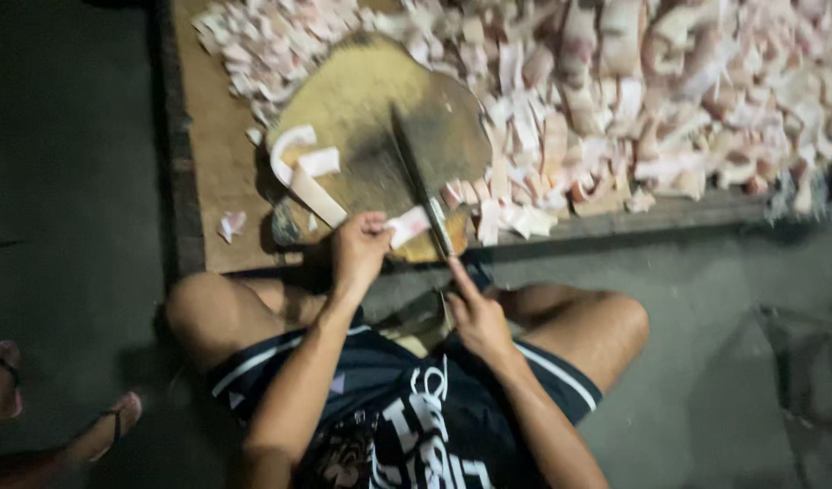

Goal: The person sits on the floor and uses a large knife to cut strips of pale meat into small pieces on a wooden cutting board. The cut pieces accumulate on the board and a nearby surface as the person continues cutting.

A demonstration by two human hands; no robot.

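Note:
A round wooden chopping block point(362, 100) sits on a low wooden board. My left hand point(357, 249) pinches a pale pink strip of meat point(407, 225) at the block's near edge. My right hand point(475, 312) grips the handle of a large cleaver point(420, 181), whose blade lies across the block right beside the strip. A few long white strips point(307, 172) lie on the block's left side. My bare knees are spread on either side, below the block.
A big heap of cut white and pink meat pieces point(633, 81) covers the low wooden board point(212, 172) behind and right of the block. One scrap point(232, 224) lies near the board's left edge. Another person's sandalled feet point(99, 430) are at lower left on dark concrete.

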